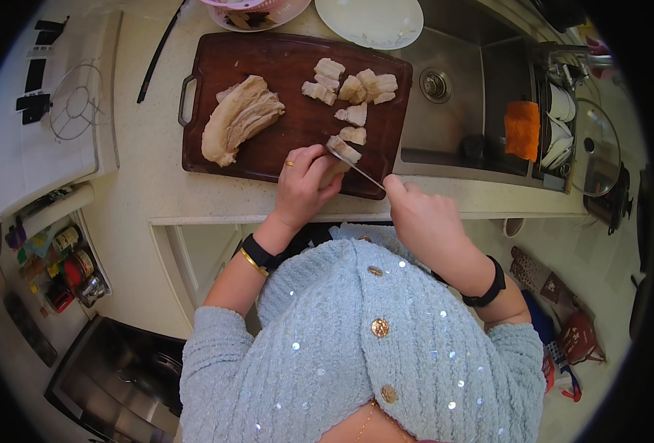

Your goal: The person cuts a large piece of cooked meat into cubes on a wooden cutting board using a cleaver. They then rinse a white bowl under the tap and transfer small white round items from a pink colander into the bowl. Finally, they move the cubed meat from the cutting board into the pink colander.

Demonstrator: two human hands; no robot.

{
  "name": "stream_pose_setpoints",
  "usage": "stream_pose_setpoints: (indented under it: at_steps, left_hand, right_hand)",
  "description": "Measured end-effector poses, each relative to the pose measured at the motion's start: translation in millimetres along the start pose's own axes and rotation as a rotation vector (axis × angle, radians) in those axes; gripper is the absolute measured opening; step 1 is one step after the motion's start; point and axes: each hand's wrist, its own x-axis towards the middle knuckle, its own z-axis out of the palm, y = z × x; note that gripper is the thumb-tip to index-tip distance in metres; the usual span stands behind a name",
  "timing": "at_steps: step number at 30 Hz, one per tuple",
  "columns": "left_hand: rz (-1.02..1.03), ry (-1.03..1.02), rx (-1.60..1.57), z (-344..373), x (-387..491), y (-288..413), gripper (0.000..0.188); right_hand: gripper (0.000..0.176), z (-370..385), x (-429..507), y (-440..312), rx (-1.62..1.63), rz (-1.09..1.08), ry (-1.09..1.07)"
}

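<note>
My right hand (424,213) grips a knife (363,171), its blade pointing up and left across the near right part of a dark wooden cutting board (299,133). Under the fingers of my left hand (309,180) is a piece of pale cooked meat (335,169), pressed to the board and partly hidden. Just beyond the blade lies a cut chunk (344,148). Several more meat chunks (368,86) are spread over the board's right side. On its left rests a large uncut slab of layered meat, likely pork belly (244,119).
A white plate (371,22) and a pink colander (244,5) over a bowl stand behind the board. To the right is a stainless steel sink (432,127) with an orange cloth (522,130) and a dish rack (556,127). Bottles (75,260) and a stove (133,365) are at left.
</note>
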Motion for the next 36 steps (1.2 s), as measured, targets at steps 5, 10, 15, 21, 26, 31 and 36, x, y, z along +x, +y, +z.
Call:
stream_pose_setpoints:
  at_steps: [5, 10, 15, 21, 26, 31, 36]
  left_hand:
    - [0.007, 0.001, 0.0, 5, -2, -4, 0.037]
    - [0.004, -0.02, -0.016, 3, -2, -8, 0.037]
    - [-0.016, -0.013, -0.012, 6, -4, -7, 0.037]
    - [0.007, -0.004, -0.016, 7, -6, -7, 0.039]
    - [0.006, 0.028, -0.05, -7, -16, -8, 0.045]
    - [0.044, -0.016, -0.03, -9, -18, -10, 0.041]
    - [0.043, 0.017, -0.019, -5, -15, -9, 0.039]
  right_hand:
    - [0.017, 6, 23, -8, 0.048, -0.008, -0.017]
    - [0.018, 2, 28, -5, 0.07, -0.011, -0.065]
    - [0.02, 11, 31, 0, 0.091, -0.03, -0.049]
    - [0.019, 37, 56, 11, 0.116, -0.002, 0.031]
    - [0.012, 15, 51, 28, 0.17, -0.07, 0.104]
    - [0.011, -10, 22, 16, 0.21, -0.064, 0.152]
    - [0.017, -9, 3, 3, 0.103, -0.019, 0.032]
